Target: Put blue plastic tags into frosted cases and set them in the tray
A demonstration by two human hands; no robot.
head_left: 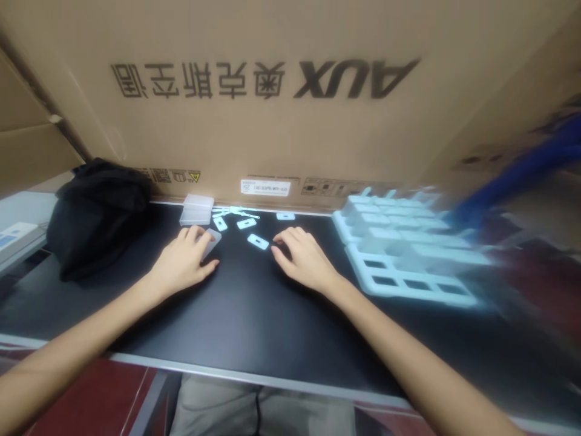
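At the near edge, a lap in grey trousers (pixel 218 402) is partly covered by the table (pixel 236 315), whose black top is bordered by a pale rim. Over it both bare forearms are stretched. By the left hand (pixel 184 260), a clear plastic piece (pixel 211 242) is touched, its near part being hidden by the fingers, which are bent with the thumb set apart; whether it is gripped cannot be told. The right hand (pixel 303 257) is held with its fingers loosely curved, a gap being left between thumb and forefinger, just beside a small pale plate (pixel 258 241). To the right, a light-blue rack (pixel 372 272) is blurred, its nearest row of square openings left uncovered and blocky pieces (pixel 385 239) being set farther back. At the left, a black cloth bundle (pixel 97 218) is slumped. Beyond the hands, thin pale sticks (pixel 236 211) are strewn beside a clear box (pixel 197 210). Behind everything, a large carton (pixel 281 133) is stood, upside-down lettering being printed on it.
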